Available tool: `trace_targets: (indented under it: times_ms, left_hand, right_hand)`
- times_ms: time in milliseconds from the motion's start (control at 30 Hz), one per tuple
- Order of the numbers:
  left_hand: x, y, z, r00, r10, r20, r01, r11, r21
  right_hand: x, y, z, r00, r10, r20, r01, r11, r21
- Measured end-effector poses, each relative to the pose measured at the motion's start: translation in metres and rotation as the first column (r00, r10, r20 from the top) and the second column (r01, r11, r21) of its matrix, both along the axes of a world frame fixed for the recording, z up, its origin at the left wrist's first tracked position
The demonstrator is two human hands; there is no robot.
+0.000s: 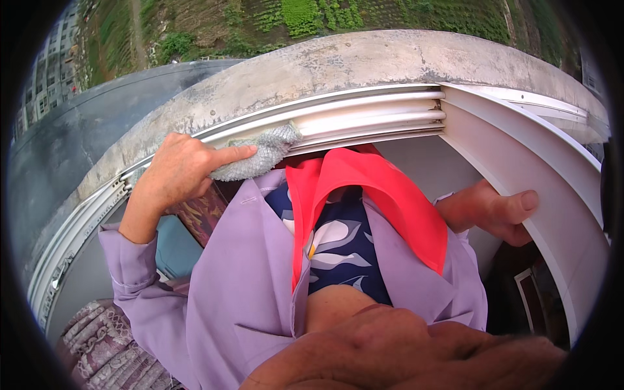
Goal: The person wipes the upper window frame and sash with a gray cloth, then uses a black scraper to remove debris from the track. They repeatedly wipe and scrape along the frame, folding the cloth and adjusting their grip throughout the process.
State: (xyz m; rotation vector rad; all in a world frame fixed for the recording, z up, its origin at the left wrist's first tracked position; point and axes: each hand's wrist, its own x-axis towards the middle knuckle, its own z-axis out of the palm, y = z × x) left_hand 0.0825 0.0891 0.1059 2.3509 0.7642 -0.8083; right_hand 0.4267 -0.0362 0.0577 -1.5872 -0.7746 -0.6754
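My left hand (183, 163) presses a grey terry cloth (273, 151) onto the white window track (360, 114), its index finger stretched out along the cloth. The cloth lies bunched over the rails, and part of it hangs over the inner edge. At the right, my right hand (497, 214) grips the inner edge of the upright white window frame (531, 170), thumb on its face. The fingers of that hand are partly hidden. Small dark marks show where the rails (436, 105) meet the upright frame.
Outside the track runs a weathered concrete ledge (341, 61), with a dark grey surface (83, 141) beyond it at left. Green plots (302, 19) lie far below. Inside, a patterned curtain (105, 346) and a blue-green object (178, 246) are at left. A red scarf (390, 195) hangs close to the track.
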Motion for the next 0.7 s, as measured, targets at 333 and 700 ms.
trace_targets:
  times_ms: [333, 700]
  left_hand:
    - [0.098, 0.001, -0.052, 0.881, -0.149, 0.448, 0.139, 0.989, 0.053]
    - [0.082, -0.059, -0.041, 0.876, -0.354, 0.327, 0.128, 0.825, 0.550]
  right_hand:
    - [-0.003, 0.005, 0.003, 0.998, 0.056, -0.017, -0.055, 0.998, 0.042]
    - [0.000, -0.002, 0.003, 0.991, 0.132, -0.028, -0.128, 0.986, 0.104]
